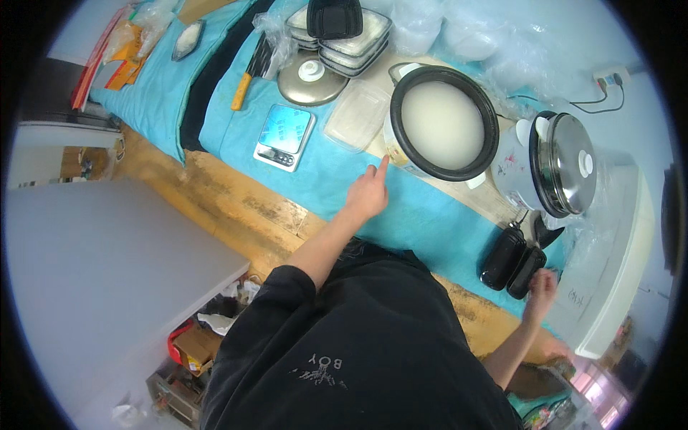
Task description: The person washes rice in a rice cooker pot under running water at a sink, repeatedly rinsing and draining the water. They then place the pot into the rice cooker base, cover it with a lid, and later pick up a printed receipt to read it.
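My left hand (pixel 368 192) points its index finger at the lower side of an open rice cooker (pixel 396 141), with the other fingers curled and nothing held. Whether the fingertip touches the cooker is unclear. A smooth whitish mass (pixel 443 123) fills the pot inside its black rim. Left of it lie a clear plastic container or lid (pixel 357 115) and a digital kitchen scale (pixel 285 137). At the right, my blurred right hand (pixel 543 285) is beside a small black case (pixel 527 273); a larger black case (pixel 504 258) lies alongside. I cannot tell if it grips anything.
A second rice cooker (pixel 516 166) stands lidded at the right. Behind the scale are a metal lid (pixel 312 80), a yellow-handled knife (pixel 242 91), stacked filled containers (pixel 355 48) and a black tray (pixel 334 19). A white foam box (pixel 607 269) borders the blue-covered surface. Plugged cords (pixel 591 105) hang behind.
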`<state>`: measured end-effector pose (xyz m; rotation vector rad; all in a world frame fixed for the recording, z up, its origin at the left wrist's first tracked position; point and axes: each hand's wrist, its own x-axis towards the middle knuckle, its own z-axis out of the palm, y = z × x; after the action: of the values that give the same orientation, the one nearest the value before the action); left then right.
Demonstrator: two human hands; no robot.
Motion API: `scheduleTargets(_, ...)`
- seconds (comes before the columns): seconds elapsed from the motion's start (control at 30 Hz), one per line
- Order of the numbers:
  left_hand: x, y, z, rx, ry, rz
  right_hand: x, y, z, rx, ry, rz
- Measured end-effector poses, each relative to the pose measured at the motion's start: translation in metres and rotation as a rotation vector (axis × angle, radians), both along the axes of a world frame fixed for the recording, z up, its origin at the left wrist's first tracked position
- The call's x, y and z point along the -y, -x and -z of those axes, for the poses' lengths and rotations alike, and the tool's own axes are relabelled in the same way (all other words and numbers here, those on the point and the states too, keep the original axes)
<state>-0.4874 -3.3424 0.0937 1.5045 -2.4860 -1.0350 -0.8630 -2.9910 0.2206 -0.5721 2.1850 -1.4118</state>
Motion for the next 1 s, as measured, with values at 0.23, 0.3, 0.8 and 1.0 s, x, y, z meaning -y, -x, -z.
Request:
scheduleTargets(0.23,0.033,-0.017,0.011,0.056,0.083,0.178,0.040,-0.112,0.014,0.031,-0.230,-0.049)
scheduleTargets(0.3,0.039,-0.019,0.015,0.084,0.134,0.223,0.055,-0.124,0.008,0.002,-0.240,-0.056)
scheduleTargets(0.8,0.052,-0.031,0.015,0.126,0.048,0.355,0.051,-0.169,0.061,0.010,-0.462,-0.113)
scheduleTargets(1.0,0.030,-0.078,0.042,-0.150,0.005,0.253,0.004,-0.142,0.101,0.123,-0.558,0.090)
